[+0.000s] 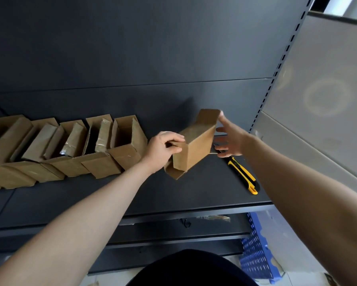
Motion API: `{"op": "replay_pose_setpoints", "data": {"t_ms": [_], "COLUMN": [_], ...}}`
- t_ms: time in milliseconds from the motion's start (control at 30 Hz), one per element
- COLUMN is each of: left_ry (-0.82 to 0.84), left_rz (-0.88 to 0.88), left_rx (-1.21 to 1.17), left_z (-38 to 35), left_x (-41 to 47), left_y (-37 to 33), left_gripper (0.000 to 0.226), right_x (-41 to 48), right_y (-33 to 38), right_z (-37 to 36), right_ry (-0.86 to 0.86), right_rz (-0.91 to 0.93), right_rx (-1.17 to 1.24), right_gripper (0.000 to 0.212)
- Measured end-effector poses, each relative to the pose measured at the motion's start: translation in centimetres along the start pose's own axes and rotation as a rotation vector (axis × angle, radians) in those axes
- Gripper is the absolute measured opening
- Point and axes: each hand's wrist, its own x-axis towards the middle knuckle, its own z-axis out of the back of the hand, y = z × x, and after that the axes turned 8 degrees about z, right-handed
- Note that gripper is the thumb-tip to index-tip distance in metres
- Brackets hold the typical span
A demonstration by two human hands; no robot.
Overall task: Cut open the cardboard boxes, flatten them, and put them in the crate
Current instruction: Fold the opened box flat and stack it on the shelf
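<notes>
Across the shelf's (pixel 194 188) left half, a row of opened cardboard boxes (pixel 70 149) stands packed side by side, running from the left edge toward the middle. Below the shelf's front right corner sits the blue crate (pixel 256 254).

You hold one box (pixel 194 149) tilted above the right half of the shelf, flaps loose at both ends. Your left hand (pixel 163 149) curls round a side flap. Your right hand (pixel 233 139) is spread wide, its fingertips on the upper flap.

This box looks light, thin-walled and easy to buckle, so it should fold along its creases. Grip it at the stiff corner edges, not mid-panel, and press opposite corners together.

The yellow knife (pixel 242 174) lies near the right edge, its blade end toward your right hand. Mind it.
</notes>
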Motion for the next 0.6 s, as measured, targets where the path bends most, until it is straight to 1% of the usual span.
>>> {"op": "replay_pose_setpoints", "data": {"t_ms": [67, 133, 200, 267, 333, 400, 467, 500, 533, 567, 600], "left_ry": [-0.023, 0.007, 0.054, 0.101, 0.15, 0.181, 0.152, 0.086, -0.013, -0.123, -0.203], "left_rz": [-0.246, -0.447, -0.539, -0.591, -0.527, -0.413, -0.293, -0.202, -0.07, 0.09, 0.262], "left_rx": [0.221, 0.43, 0.569, 0.655, 0.67, 0.629, 0.577, 0.517, 0.412, 0.272, 0.137], "left_z": [-0.3, -0.5, -0.6, -1.0, -1.1, -0.9, -0.8, -0.7, -0.6, -0.5, -0.4], "left_x": [-0.2, -0.4, -0.5, -0.5, -0.6, -0.6, -0.8, -0.9, -0.9, -0.9, -0.8], "left_y": [0.3, 1.2, 2.0, 2.5, 2.4, 2.7, 3.0, 3.0, 2.8, 2.4, 2.0], "left_gripper": [0.021, 0.019, 0.024, 0.029, 0.033, 0.04, 0.06, 0.068, 0.069, 0.061, 0.044], "right_x": [-0.1, -0.3, -0.1, 0.3, 0.5, 0.6, 0.6, 0.7, 0.8, 0.9, 1.0], "right_y": [0.4, 0.6, 0.4, -0.3, -1.0, -1.4, -1.7, -1.8, -2.0, -2.2, -2.5], "right_z": [0.4, 0.6, 0.8, 0.7, 0.3, 0.0, 0.2, 0.3, 0.6, 0.8, 1.0], "right_ry": [-0.018, 0.007, 0.022, -0.038, -0.098, -0.118, -0.123, -0.124, -0.124, -0.125, -0.118], "right_rz": [-0.005, -0.026, -0.061, -0.077, -0.038, -0.01, 0.011, 0.027, 0.051, 0.075, 0.096], "right_rx": [0.183, 0.224, 0.079, -0.093, -0.165, -0.174, -0.171, -0.161, -0.152, -0.141, -0.124], "right_gripper": [0.079, 0.065, 0.048, 0.039, 0.026, 0.024, 0.025, 0.027, 0.029, 0.03, 0.03]}}
